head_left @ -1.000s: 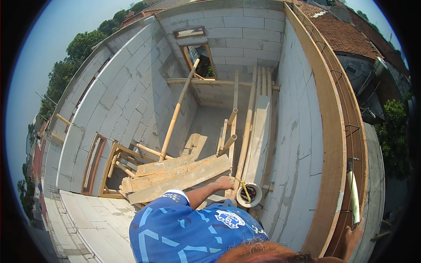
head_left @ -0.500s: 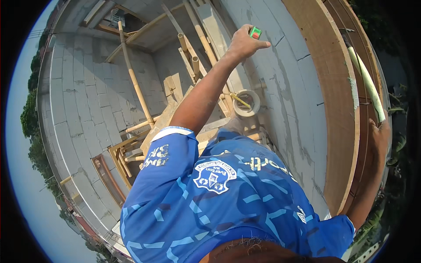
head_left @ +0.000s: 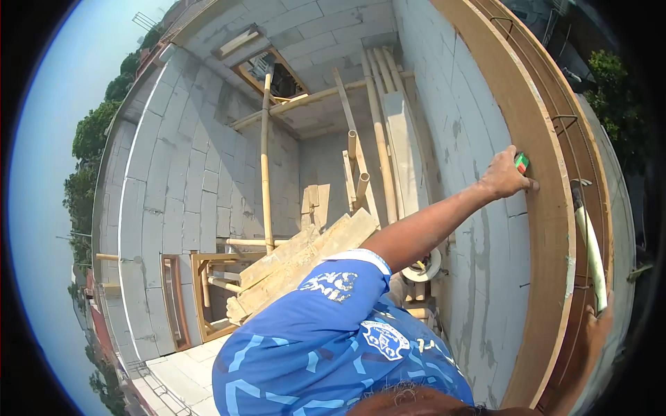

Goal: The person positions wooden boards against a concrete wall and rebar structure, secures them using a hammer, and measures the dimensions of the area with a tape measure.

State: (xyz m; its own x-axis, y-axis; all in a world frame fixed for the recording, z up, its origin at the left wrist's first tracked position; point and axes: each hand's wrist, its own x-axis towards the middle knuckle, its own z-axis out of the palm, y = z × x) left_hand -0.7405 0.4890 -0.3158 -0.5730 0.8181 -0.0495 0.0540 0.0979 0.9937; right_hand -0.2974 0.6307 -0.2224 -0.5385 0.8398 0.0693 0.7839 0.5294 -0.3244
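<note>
My left hand (head_left: pixel 508 175) is closed around a small green and red tape measure (head_left: pixel 522 163). It reaches across to the right and overlaps the brown formwork board (head_left: pixel 517 104) on top of the block wall; whether it touches the board I cannot tell. My right hand (head_left: pixel 601 320), at the far right, grips the lower end of a hammer (head_left: pixel 588 253) with a pale handle. The hammer's dark head points away from me, over the channel between the two boards. Part of my right hand lies in shade near the picture's rim.
Steel rebar (head_left: pixel 565 149) runs inside the formwork channel. Below, bamboo poles (head_left: pixel 267 159) and planks (head_left: pixel 333 243) cross the space between grey block walls (head_left: pixel 180 166). A white bucket (head_left: pixel 431 269) hangs or stands low beside the right wall. Wooden frames (head_left: pixel 201 291) sit at lower left.
My left hand has swung right and nearer with the tape measure, from over the wall's face to the formwork board. My right hand and the hammer have shifted lower in the picture as the view turned.
</note>
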